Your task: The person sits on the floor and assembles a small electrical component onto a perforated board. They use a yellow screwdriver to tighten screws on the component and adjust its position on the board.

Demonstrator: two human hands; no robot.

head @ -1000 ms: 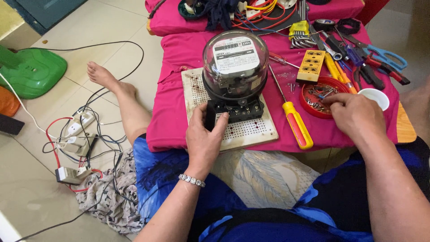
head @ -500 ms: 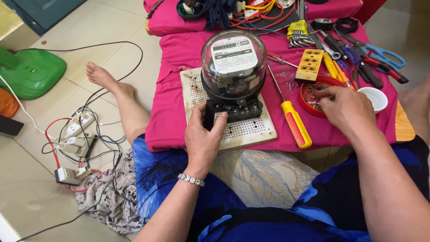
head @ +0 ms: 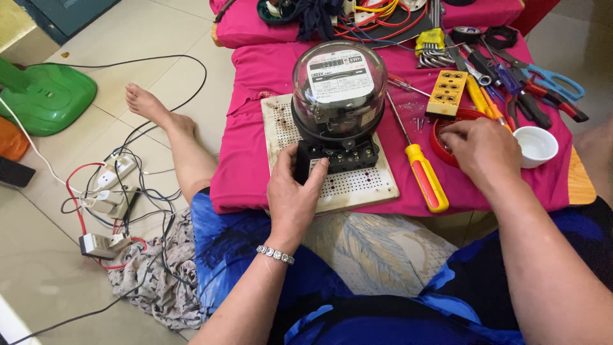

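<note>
Counter (head: pixel 255 70), draped in pink cloth, is crowded: tool pile at the far right, loose wires at the back. Perforated white board (head: pixel 357 185) lies near the front edge, overhanging it a little as far as I can tell. A push could tip it into the lap.

Electric meter (head: pixel 338 96), glass dome on a black terminal base, sits upright on that board. Top-heavy by the look of it; if the base gets levered, the dome could rock towards the yellow screwdriver (head: pixel 418 160) lying just right of it.

Left hand (head: pixel 295 198) is closed on the meter base's front-left corner, thumb on the terminal block. One-sided hold, so a twist may skid the base.

Right hand (head: pixel 482 150) has its fingers curled into the red dish (head: pixel 447 144), hiding what's pinched, if anything. White cup (head: pixel 535 145) sits just beside it; a careless wrist could knock it, or scatter small parts.
</note>
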